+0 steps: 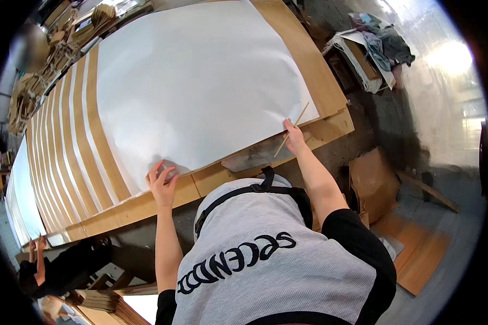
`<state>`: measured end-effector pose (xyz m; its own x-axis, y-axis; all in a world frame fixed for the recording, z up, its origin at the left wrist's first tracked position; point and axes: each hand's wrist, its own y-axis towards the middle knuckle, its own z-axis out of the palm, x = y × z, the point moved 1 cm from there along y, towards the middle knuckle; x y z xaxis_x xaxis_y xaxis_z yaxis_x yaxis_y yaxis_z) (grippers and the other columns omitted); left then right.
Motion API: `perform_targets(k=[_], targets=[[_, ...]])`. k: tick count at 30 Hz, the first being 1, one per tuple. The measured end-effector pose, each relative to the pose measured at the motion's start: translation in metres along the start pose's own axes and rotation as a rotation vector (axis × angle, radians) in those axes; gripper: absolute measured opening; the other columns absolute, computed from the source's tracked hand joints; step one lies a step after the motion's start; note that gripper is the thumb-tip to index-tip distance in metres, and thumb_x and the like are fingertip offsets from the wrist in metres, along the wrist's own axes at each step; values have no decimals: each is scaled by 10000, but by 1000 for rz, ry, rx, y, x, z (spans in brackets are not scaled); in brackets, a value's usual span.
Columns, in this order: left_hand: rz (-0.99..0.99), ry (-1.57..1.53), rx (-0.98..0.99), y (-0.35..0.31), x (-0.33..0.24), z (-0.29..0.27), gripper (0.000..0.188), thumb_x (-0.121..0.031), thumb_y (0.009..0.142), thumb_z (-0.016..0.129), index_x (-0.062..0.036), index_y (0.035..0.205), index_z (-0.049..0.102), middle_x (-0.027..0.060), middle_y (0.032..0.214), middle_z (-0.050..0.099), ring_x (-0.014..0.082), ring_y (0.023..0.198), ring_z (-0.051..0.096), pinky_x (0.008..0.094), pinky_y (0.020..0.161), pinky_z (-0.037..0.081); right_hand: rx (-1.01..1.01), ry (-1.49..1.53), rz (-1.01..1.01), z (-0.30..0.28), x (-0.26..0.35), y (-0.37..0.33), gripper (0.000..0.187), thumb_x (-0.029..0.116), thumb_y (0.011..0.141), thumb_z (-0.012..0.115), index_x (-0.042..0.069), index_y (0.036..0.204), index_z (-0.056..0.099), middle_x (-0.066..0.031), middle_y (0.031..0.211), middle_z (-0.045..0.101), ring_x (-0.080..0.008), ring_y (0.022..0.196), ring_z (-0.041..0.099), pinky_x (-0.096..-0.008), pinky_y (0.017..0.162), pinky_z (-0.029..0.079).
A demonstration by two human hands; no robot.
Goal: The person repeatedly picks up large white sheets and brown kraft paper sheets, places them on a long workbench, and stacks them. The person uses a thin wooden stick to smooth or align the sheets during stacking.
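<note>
The large glossy white sheet [195, 81] spreads away beyond both hands' fingertips, its near edge just under them. The right hand [294, 138] is closed around a thin, pale wooden stick [303, 112], fingertips at the sheet's edge; small creases fan out just beyond them — a harder pinch or pull there could set a lasting kink. The stick, slanting past those fingers, could scratch the glossy face if its tip dips. The left hand [162, 183] is loosely curled, fingers apart, at the same edge; whether it grips anything I cannot tell — uneven tension between the hands could skew the sheet over the staggered brown-and-white striped layers [95, 119] left of its fingers.
</note>
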<state>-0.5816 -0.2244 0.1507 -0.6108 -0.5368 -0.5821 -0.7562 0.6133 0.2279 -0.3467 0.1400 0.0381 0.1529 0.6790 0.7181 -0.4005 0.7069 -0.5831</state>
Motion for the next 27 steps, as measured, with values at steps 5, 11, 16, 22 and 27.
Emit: perform_targets(k=[5,11,16,22,27], targets=[[-124,-76,24,3,-8,3,247,-56,598,702,-133,827,652,13,1122,480,225,968,409,253,642,461,-27,-12,25,-6,-4,7,277,287,819,565,48,946,508,-14,881,540,-129,782,508,-250,715,405],[-143,6,62,6,-12,9,262,-40,601,694,-132,843,651,12,1135,476,226,972,411,270,711,445,94,-411,192,-39,17,-33,319,361,844,492,42,865,483,-54,739,539,-151,679,526,-286,622,429],[-210,72,41,0,-21,9,243,-19,622,669,-96,851,645,41,1152,477,238,1026,415,319,847,373,39,-1194,-297,-5,31,-69,338,366,853,460,41,772,414,-55,608,440,-135,581,434,-286,540,360],[-288,-65,-22,0,-15,15,247,21,616,648,-71,846,641,92,1135,494,268,1027,457,332,838,407,312,-1018,-66,-52,-13,-59,369,339,901,361,56,706,496,12,556,428,-69,494,395,-208,438,314],[-292,128,-136,-13,-60,15,214,-74,693,596,-73,907,602,109,1098,518,302,1054,451,385,874,381,1022,-1508,-243,52,18,-90,258,274,853,437,50,791,548,-124,703,557,-278,654,545,-335,581,425]])
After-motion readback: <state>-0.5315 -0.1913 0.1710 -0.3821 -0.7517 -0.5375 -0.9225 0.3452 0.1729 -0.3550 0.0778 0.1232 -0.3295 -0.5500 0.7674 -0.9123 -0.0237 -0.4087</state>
